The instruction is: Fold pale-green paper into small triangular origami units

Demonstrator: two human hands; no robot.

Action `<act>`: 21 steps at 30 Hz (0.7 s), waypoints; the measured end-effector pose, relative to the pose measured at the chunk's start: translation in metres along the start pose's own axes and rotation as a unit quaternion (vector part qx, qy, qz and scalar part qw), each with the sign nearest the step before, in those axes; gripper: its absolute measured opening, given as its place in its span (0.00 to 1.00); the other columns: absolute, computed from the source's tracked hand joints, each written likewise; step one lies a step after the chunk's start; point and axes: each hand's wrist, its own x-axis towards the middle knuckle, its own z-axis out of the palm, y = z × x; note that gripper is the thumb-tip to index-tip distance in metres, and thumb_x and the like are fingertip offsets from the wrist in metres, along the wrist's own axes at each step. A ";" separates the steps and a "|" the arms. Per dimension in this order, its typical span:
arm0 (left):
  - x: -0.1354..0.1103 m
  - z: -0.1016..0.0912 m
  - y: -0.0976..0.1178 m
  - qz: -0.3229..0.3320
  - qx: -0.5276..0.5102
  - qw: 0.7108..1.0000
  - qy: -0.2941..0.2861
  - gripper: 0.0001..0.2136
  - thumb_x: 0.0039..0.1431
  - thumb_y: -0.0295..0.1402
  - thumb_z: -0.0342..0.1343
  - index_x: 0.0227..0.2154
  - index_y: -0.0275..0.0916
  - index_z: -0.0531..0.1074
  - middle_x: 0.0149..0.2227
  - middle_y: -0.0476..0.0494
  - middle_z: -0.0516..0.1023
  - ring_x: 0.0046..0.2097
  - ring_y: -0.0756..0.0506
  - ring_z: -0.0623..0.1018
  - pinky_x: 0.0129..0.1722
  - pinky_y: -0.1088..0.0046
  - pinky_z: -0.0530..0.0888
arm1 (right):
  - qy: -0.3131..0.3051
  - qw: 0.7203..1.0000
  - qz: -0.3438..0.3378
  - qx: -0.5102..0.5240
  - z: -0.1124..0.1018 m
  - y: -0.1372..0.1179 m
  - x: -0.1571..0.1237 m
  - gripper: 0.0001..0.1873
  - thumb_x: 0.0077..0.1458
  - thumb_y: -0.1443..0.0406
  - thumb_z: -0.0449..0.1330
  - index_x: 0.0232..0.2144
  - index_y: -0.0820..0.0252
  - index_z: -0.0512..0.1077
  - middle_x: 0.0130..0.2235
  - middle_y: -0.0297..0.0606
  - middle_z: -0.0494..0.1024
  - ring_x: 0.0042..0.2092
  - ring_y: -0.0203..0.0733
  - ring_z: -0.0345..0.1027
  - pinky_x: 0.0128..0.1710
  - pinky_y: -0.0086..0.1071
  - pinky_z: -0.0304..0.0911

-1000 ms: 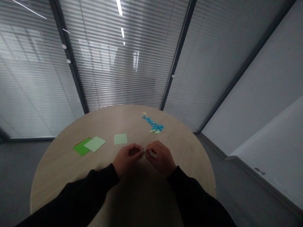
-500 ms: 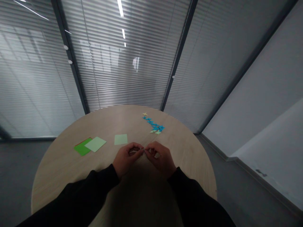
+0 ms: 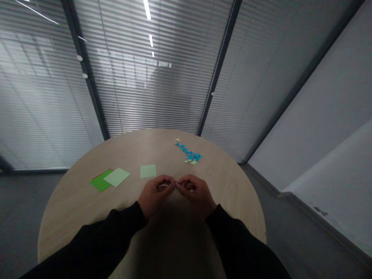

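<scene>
Left hand [image 3: 155, 195], right hand [image 3: 198, 193] pinch a mostly hidden piece [image 3: 176, 183] | folded: blue shapes [image 3: 190, 154], right of lone sheet [image 3: 148, 171] | unfolded: that, plus green sheets [image 3: 117, 177] left of it

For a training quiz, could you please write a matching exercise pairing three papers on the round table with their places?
1. Lone pale green square paper sheet
2. Bright green paper sheet
3. Small yellow folded paper piece

A. Nearest the far table edge
B. Just beyond the left hand
C. Partly covered by another pale green sheet

Pairs: 1-B; 2-C; 3-A
</scene>
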 end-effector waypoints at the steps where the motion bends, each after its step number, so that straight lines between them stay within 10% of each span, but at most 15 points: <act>1: 0.000 0.000 -0.001 0.002 0.001 1.000 -0.001 0.11 0.53 0.41 0.63 0.32 0.38 0.76 0.32 0.44 0.79 0.35 0.45 0.77 0.37 0.69 0.73 | -0.002 1.000 0.009 0.010 0.000 0.000 0.000 0.08 0.54 0.59 0.64 0.31 0.58 0.76 0.28 0.34 0.77 0.27 0.35 0.68 0.25 0.27 0.63; 21: 0.004 -0.002 -0.007 0.018 -0.005 0.998 -0.055 0.14 0.59 0.44 0.57 0.34 0.37 0.72 0.29 0.48 0.74 0.31 0.48 0.73 0.33 0.71 0.70 | -0.041 0.995 0.038 0.081 -0.002 0.002 0.000 0.10 0.54 0.59 0.64 0.35 0.59 0.75 0.32 0.36 0.79 0.30 0.37 0.71 0.28 0.28 0.65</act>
